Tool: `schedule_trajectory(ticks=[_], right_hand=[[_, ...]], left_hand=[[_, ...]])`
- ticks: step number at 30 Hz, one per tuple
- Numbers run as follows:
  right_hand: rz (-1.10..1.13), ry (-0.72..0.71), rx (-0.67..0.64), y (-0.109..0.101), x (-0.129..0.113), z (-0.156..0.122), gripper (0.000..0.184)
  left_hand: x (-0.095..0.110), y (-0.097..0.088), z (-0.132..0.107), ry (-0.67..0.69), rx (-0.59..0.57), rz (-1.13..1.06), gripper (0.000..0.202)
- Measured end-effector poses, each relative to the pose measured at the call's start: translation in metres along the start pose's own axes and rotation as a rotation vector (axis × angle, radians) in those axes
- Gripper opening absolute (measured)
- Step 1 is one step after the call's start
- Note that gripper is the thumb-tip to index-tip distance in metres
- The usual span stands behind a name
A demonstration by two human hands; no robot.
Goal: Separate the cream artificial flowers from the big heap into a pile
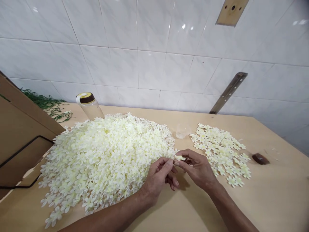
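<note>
My right hand point(196, 166) pinches a small pale yellow-white artificial flower point(180, 158) between thumb and fingertips. Close against it, my left hand point(160, 175) has its thumb and forefinger pressed together; what they hold, if anything, is too small to make out. The other left fingers curl loosely below. Both hands are just above the table, at the right edge of a big heap of artificial flowers point(113, 151). Beyond my right hand, a smaller flat spread of the same flowers point(219, 146) lies on the table.
Behind the heap stands a clear bottle point(93, 109) with a brown and yellow lid. A small clear cup point(182, 131) and a clear container with dark liquid point(260, 158) sit on the table point(277, 196). At left are a cardboard box point(26, 129) and green stems point(45, 104). A tiled wall point(149, 67) rises behind.
</note>
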State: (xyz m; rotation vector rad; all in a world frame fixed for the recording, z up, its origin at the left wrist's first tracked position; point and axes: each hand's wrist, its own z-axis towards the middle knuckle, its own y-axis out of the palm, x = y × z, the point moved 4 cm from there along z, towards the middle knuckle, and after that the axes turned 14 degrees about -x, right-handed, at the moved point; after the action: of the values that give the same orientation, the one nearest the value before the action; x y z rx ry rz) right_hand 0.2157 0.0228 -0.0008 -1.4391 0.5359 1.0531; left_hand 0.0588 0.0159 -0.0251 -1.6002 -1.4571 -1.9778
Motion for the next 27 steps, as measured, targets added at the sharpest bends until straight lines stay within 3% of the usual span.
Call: schedule_trajectory(ticks=[3, 9, 16, 22, 27], right_hand=[[-0.103, -0.092, 0.007, 0.003, -0.008, 0.0, 0.017], [-0.179, -0.195, -0.067, 0.009, -0.014, -0.002, 0.035], [-0.117, -0.096, -0.243, 0.007, -0.021, -0.005, 0.046], [-0.193, -0.18, -0.18, 0.007, -0.023, -0.002, 0.023], [-0.322, -0.197, -0.18, 0.009, -0.023, -0.002, 0.022]], left_hand=[[0.0, -0.002, 0.002, -0.009, -0.016, -0.042, 0.039], [0.0, -0.005, 0.004, -0.056, 0.024, -0.019, 0.034], [-0.004, -0.012, 0.004, -0.002, 0.109, 0.122, 0.032], [-0.006, -0.011, 0.002, 0.006, 0.168, 0.233, 0.036], [-0.006, -0.007, -0.001, 0.015, 0.173, 0.204, 0.039]])
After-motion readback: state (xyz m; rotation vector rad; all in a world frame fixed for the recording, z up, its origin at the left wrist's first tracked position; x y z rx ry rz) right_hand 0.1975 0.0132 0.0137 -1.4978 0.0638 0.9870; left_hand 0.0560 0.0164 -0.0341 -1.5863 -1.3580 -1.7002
